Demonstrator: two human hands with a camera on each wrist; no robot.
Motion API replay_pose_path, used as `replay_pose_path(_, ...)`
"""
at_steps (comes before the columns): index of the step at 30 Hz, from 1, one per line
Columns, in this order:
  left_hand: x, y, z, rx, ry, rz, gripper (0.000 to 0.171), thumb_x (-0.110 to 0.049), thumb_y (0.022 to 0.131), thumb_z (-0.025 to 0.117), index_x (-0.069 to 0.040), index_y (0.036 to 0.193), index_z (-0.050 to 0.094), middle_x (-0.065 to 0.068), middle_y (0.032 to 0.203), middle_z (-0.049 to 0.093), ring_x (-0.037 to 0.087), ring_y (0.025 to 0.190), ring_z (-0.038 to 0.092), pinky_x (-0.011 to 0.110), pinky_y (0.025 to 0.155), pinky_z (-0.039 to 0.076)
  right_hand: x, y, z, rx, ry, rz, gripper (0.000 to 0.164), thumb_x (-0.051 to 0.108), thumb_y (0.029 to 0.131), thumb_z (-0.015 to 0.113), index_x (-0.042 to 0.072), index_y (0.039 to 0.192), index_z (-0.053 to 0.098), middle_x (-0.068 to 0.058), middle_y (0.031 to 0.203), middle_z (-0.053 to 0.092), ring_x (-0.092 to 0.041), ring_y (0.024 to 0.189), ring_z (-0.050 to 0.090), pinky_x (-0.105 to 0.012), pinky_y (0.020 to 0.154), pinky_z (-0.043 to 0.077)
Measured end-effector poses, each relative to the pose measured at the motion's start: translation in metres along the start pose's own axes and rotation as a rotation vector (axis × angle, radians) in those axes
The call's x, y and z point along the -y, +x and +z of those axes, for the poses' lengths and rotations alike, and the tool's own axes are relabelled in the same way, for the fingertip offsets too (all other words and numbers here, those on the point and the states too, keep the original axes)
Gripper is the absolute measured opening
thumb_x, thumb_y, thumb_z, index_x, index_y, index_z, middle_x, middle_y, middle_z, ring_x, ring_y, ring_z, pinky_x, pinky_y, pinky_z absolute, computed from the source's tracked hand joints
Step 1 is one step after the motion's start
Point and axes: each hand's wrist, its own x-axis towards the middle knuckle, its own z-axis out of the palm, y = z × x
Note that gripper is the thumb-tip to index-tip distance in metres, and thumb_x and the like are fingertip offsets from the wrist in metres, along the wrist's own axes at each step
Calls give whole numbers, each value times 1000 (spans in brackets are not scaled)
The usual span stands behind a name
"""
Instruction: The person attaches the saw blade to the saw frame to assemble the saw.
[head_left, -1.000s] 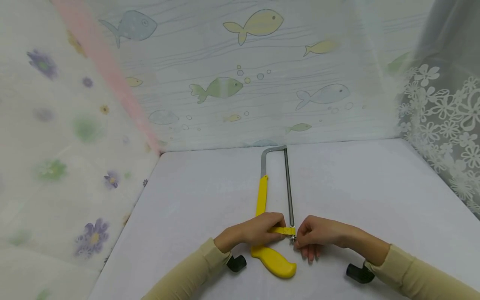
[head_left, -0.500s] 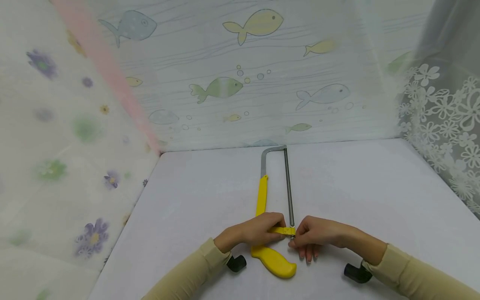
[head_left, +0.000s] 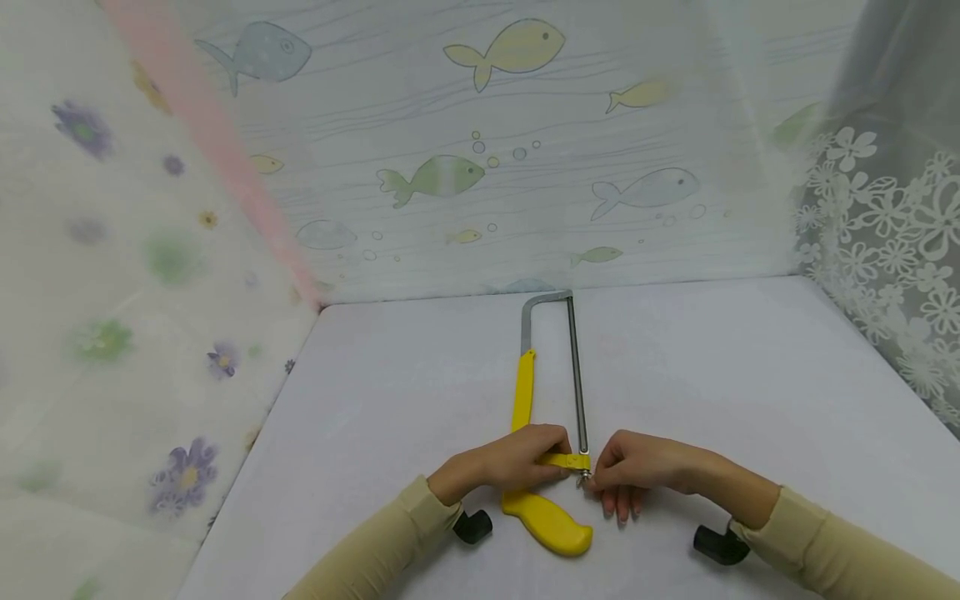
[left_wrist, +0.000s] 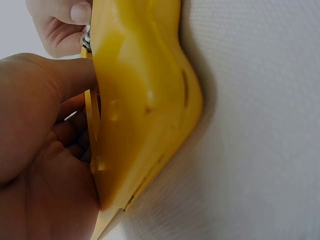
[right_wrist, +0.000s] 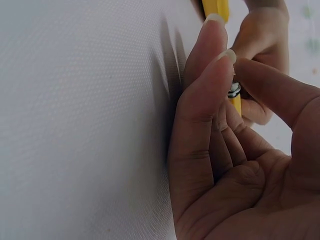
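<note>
A hacksaw with a yellow frame (head_left: pixel 523 392) lies on the white table, its dark blade (head_left: pixel 577 375) on the right side and its yellow handle (head_left: pixel 555 527) toward me. My left hand (head_left: pixel 521 457) grips the frame just ahead of the handle, thumb and fingers around the yellow crosspiece (head_left: pixel 562 461). At the blade's near end is a small metal tension nut (head_left: pixel 582 478). My right hand (head_left: pixel 637 467) pinches it between thumb and index finger, the other fingers hanging below. In the right wrist view the fingertips partly hide the nut (right_wrist: pixel 234 90).
The white tabletop (head_left: pixel 405 375) spreads around the saw. A curtain with printed fish (head_left: pixel 435 179) stands at the back, a flowered one (head_left: pixel 187 475) on the left and lace (head_left: pixel 892 250) on the right. Dark wrist cameras (head_left: pixel 720 546) sit under both sleeves.
My right fingers shifted slightly left over the nut, then back right, turning about it. My left hand and the hacksaw have stayed in place.
</note>
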Motion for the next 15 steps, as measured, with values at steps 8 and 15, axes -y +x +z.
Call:
replay_pose_path(8, 0, 2, -1, -3, 5, -2, 8, -18, 102, 65, -15, 106, 59, -10, 97, 58, 3, 86, 51, 15, 80, 45, -1, -2, -4, -25, -24, -30, 25, 14, 98, 68, -7, 85, 71, -8, 69, 68, -12, 54, 64, -20, 49, 49)
replay_pose_path(15, 1, 1, 1, -4, -6, -4, 9, -19, 103, 64, -15, 107, 59, -10, 99, 58, 3, 88, 51, 16, 82, 46, 0, 0, 1, 2, -14, -24, 25, 18, 96, 71, -5, 87, 73, -7, 69, 69, -11, 55, 63, -20, 50, 49)
